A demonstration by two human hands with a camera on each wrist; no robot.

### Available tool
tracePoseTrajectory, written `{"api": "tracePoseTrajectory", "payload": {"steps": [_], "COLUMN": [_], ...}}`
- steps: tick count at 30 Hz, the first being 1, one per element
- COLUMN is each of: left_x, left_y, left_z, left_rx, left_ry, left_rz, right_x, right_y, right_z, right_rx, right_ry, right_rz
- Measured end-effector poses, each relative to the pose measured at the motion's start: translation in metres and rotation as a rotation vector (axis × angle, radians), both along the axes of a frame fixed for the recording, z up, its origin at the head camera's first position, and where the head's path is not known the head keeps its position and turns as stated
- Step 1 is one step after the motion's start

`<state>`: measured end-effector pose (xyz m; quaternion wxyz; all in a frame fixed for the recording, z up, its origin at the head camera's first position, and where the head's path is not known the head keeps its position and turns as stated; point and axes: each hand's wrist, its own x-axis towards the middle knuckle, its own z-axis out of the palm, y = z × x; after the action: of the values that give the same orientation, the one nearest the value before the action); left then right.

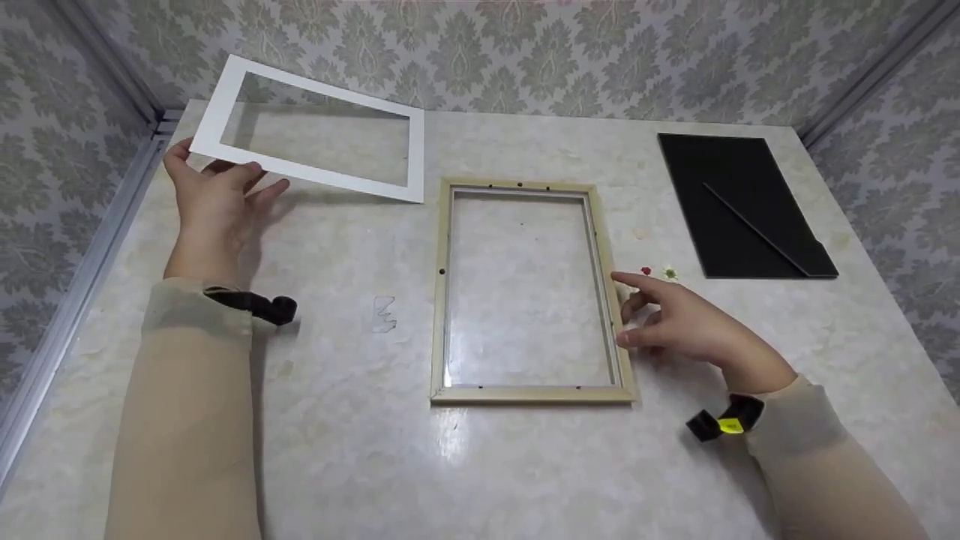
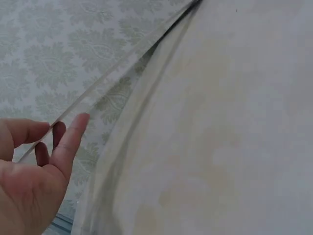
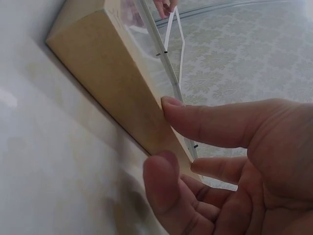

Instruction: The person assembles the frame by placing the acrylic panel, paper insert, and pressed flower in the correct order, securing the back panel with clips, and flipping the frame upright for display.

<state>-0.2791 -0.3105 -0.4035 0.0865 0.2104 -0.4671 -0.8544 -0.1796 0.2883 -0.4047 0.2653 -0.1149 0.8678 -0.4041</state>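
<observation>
My left hand (image 1: 214, 206) pinches the near-left edge of a white picture mat (image 1: 330, 175), a thin card with a rectangular opening. The mat is tilted up off the table at the back left. In the left wrist view it shows nearly edge-on between thumb and fingers. A light wooden picture frame (image 1: 439, 322) lies flat in the middle, with a clear pane (image 1: 525, 300) inside its rails. My right hand (image 1: 686, 319) rests its thumb and index fingertip against the frame's right outer side, the other fingers loosely curled.
A black backing board (image 1: 750, 169) with a slanting stand leg (image 1: 754, 227) lies at the back right. Beside the right hand are a tiny red flower (image 1: 646, 271) and a small pale flower (image 1: 670, 273). A small clear jagged piece (image 1: 385, 315) lies left of the frame.
</observation>
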Motion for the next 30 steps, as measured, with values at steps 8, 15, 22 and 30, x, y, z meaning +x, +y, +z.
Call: {"api": "tracePoseTrajectory", "payload": {"steps": [8, 15, 22, 30], "left_x": [0.004, 0.014, 0.021, 0.021], "left_y": [0.015, 0.043, 0.091, 0.131], "left_z": [0.011, 0.046, 0.067, 0.075], "left_rx": [0.200, 0.171, -0.031, -0.165], "left_ry": [0.147, 0.280, 0.393, 0.439], "left_rz": [0.189, 0.184, 0.110, 0.071], "right_x": [0.000, -0.001, -0.001, -0.001], "right_y": [0.001, 0.001, 0.002, 0.002], "right_z": [-0.003, -0.001, -0.001, -0.001], "right_rx": [-0.020, -0.012, 0.002, -0.011], "right_ry": [-0.012, -0.006, 0.011, -0.021], "right_rz": [0.001, 0.000, 0.009, 0.005]}}
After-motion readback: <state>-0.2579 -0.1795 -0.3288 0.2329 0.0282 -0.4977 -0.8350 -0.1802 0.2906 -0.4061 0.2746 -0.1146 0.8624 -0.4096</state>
